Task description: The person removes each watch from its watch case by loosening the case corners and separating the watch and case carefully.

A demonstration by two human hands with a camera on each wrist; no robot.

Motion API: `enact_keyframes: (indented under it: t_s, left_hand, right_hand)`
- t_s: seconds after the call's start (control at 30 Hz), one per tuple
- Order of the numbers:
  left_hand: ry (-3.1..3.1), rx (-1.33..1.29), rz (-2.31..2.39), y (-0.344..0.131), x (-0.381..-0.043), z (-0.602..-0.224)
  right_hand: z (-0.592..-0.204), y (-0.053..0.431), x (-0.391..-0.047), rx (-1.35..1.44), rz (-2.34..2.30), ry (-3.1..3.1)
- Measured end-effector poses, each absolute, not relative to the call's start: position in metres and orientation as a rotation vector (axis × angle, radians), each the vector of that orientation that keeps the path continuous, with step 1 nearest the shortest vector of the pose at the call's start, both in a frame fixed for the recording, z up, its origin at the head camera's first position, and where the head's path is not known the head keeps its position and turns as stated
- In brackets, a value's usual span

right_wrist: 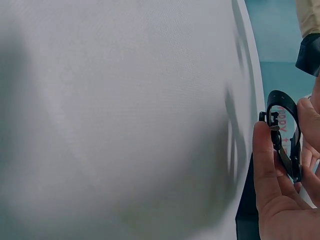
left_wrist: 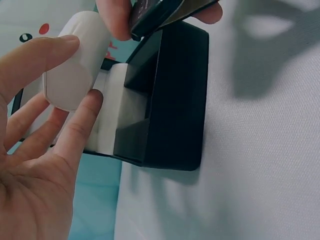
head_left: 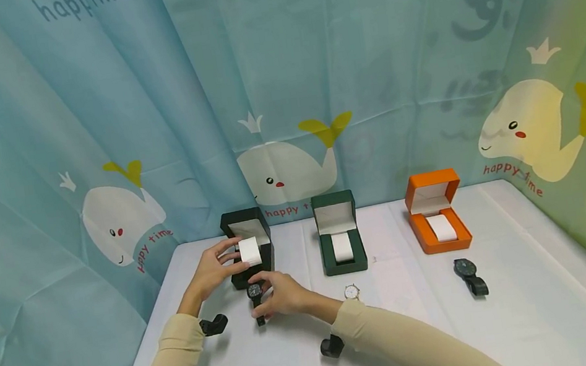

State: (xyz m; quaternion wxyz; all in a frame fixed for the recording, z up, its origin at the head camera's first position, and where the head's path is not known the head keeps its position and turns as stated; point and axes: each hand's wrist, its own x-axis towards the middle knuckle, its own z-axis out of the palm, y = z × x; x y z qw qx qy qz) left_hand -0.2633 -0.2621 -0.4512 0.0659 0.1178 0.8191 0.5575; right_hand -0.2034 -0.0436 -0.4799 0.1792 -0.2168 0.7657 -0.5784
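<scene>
My left hand [head_left: 209, 275] pinches a white watch cushion [head_left: 249, 252] between thumb and fingers, just above the open black watch box [head_left: 268, 270]. The left wrist view shows the cushion [left_wrist: 86, 55] as a rounded roll tilted in the fingers, with the dark box [left_wrist: 180, 105] beside it. Close in front of the box, my right hand [head_left: 286, 293] grips a wristwatch [head_left: 254, 291] with a black strap and dark dial. In the right wrist view the strap [right_wrist: 282, 97] curves in a loop between thumb and fingers.
An open green watch box [head_left: 359, 255] and an open orange one [head_left: 460, 231] stand to the right, each with a white cushion inside. A light-dialled watch [head_left: 351, 291] lies beside my right forearm; a black watch [head_left: 466, 269] lies farther right. A curtain [head_left: 391, 81] hangs behind the table.
</scene>
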Motion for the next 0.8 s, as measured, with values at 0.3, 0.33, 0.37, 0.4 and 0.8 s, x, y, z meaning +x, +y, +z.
enact_keyframes:
  t_s: [0.3, 0.33, 0.37, 0.4, 0.8]
  left_hand:
    - [2.488, 0.318, 1.675, -0.262, -0.260, -0.451]
    - [2.487, 0.315, 1.675, -0.262, -0.260, -0.451]
    - [2.488, 0.314, 1.672, -0.262, -0.260, -0.451]
    - [2.487, 0.313, 1.672, -0.262, -0.260, -0.451]
    - [2.485, 0.326, 1.676, -0.263, -0.259, -0.452]
  right_hand:
    - [-0.484, -0.048, -0.202, -0.650, -1.596, 2.255]
    - [-0.485, -0.049, -0.202, -0.656, -1.588, 2.270]
    - [-0.485, -0.049, -0.202, -0.660, -1.570, 2.295]
    - [-0.485, -0.050, -0.202, -0.663, -1.556, 2.317]
    - [-0.490, -0.063, -0.199, -0.609, -1.567, 2.373]
